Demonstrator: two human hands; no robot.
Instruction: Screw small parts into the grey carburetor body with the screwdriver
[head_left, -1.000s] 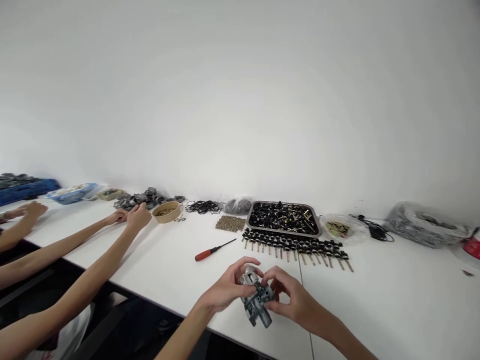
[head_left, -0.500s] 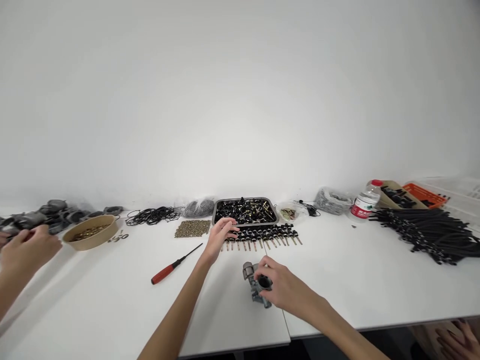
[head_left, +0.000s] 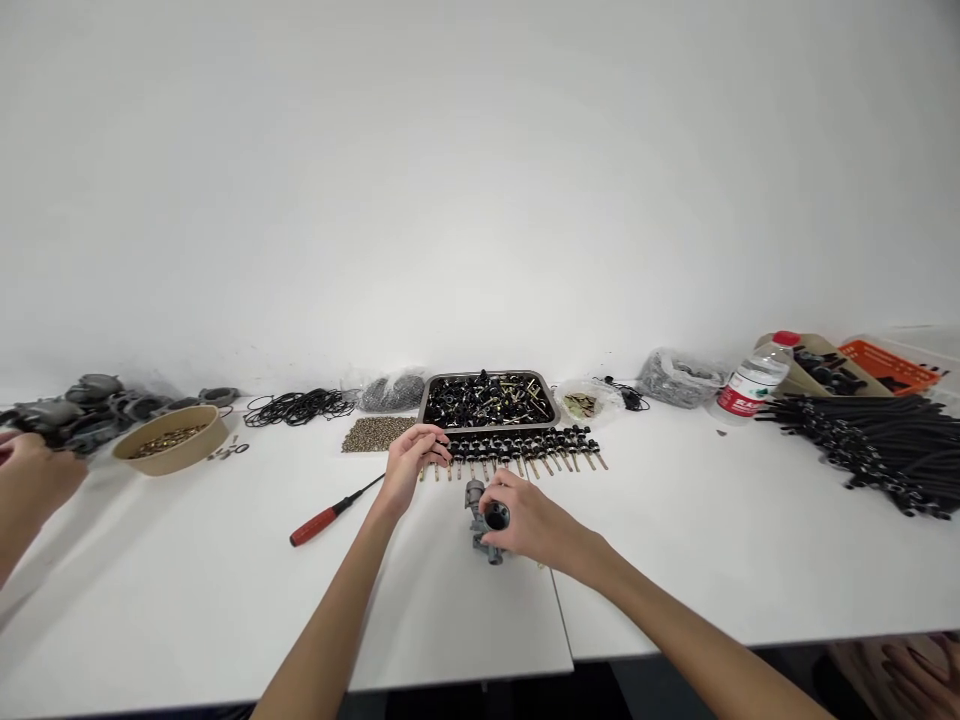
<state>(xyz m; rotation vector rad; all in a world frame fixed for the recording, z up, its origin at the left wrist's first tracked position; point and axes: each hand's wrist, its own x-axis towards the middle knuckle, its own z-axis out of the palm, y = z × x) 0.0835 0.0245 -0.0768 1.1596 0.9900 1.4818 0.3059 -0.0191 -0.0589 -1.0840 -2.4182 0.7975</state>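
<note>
My right hand (head_left: pixel 521 520) is wrapped round a grey metal carburetor (head_left: pixel 477 522), its round dark bore facing me between thumb and fingers, just above or on the white table. My left hand (head_left: pixel 409 465) is at the left end of a row of black-capped parts with brass-coloured stems (head_left: pixel 525 447). Its fingers are loosely bent and apart, with nothing visible in them. Behind the row is a metal tray (head_left: pixel 556 412) of black and brass parts. A red-handled screwdriver (head_left: pixel 315 525) lies left of my left forearm.
At far left, another person's hand (head_left: pixel 34 480) works near grey metal castings (head_left: pixel 97 388) and a tan bowl (head_left: pixel 217 437). Small brass pieces (head_left: pixel 377 434) and black rings (head_left: pixel 300 406) lie nearby. To the right are a bottle (head_left: pixel 754 378) and black hoses (head_left: pixel 877 450).
My left hand has moved left along the row, its fingers drawn closer together. The carburetor stays in my right hand, slightly further left in view. The camera view has shifted a little.
</note>
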